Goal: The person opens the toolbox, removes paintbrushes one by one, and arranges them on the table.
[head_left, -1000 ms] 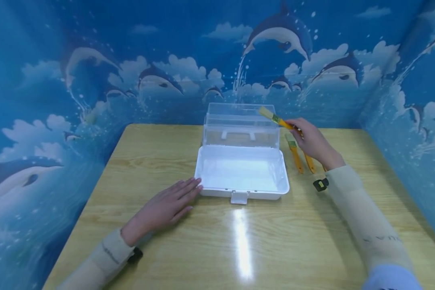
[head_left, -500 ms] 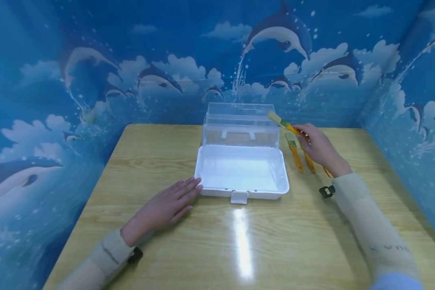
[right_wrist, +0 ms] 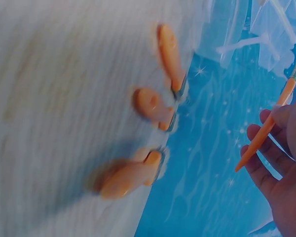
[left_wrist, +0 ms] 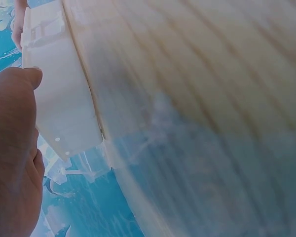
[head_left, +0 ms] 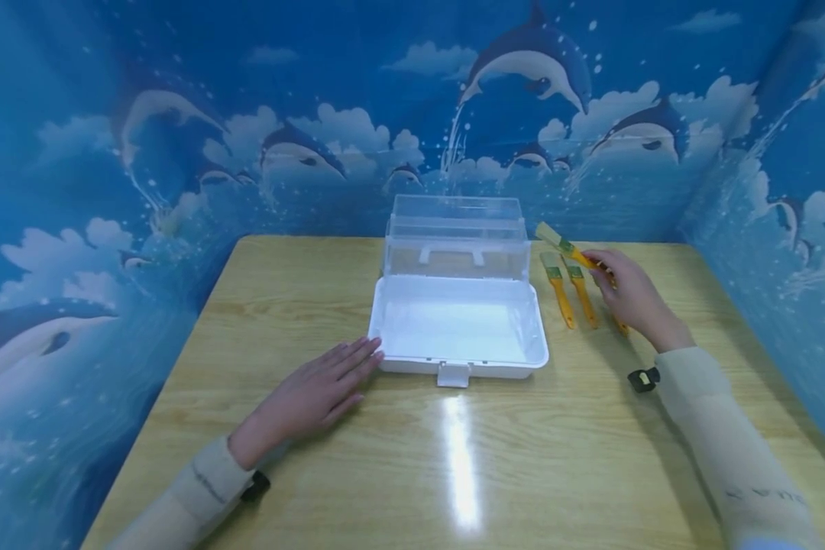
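My right hand [head_left: 629, 294] pinches a paintbrush [head_left: 572, 248] by its orange handle, bristles pointing up and left, above the table. Below it lie two more orange-handled paintbrushes, a left one [head_left: 558, 292] and a middle one [head_left: 582, 294]. A third brush [head_left: 621, 326] is mostly hidden by the hand, though the right wrist view shows its handle [right_wrist: 123, 180]. My left hand [head_left: 316, 389] lies with straight fingers, its fingertips at the front left corner of a white plastic box [head_left: 502, 372]. The box stands with its clear lid [head_left: 502, 263] raised; no contents show inside.
The wooden table [head_left: 282, 298] ends at a blue dolphin-printed backdrop [head_left: 357, 191] behind and on both sides. The box's latch [head_left: 454, 374] hangs at its front, and its raised lid stands up close to the backdrop.
My right hand has moved right and toward me with the paintbrush, away from over the lid, uncovering more of the middle brush on the table. The left hand and box stay put.
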`<state>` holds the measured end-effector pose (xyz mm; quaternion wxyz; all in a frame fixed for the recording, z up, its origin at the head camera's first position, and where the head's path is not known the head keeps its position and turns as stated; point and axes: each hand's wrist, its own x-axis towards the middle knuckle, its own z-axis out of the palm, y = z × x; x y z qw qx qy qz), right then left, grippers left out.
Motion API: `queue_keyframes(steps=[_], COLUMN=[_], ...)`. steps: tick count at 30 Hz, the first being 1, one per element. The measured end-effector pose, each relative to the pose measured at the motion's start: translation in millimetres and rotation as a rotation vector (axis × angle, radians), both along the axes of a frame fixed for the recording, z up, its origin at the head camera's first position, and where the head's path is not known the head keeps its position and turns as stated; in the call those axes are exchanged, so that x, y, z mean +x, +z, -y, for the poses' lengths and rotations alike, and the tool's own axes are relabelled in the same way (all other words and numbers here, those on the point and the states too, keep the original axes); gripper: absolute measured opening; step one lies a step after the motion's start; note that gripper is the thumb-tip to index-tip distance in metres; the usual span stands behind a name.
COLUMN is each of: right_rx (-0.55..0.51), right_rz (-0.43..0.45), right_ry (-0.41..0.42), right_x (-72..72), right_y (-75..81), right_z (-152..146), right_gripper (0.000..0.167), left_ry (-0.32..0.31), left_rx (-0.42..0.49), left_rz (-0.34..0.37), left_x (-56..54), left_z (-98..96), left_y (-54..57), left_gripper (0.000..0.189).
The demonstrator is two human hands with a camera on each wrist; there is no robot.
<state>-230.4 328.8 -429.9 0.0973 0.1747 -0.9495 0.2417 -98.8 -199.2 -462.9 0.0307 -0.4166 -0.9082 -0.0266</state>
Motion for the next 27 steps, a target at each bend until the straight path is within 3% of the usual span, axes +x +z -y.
queue_keyframes(steps=[12, 27], right_rx=[-0.01, -0.015], right_rz=[-0.043, -0.014], right_ry=[-0.025, -0.074], right_x=[7.5, 17.7], right_y=[-9.0, -15.8], right_z=[-25.1, -47.5], right_gripper=[0.04, 0.037], left_ry=[0.02, 0.028], left_rx=[-0.017, 0.001], left_rz=[0.028, 0.038], left_x=[1.2, 1.7], left_z=[-1.6, -1.8], left_y=[0.6, 1.2], left_gripper=[0.069, 0.07])
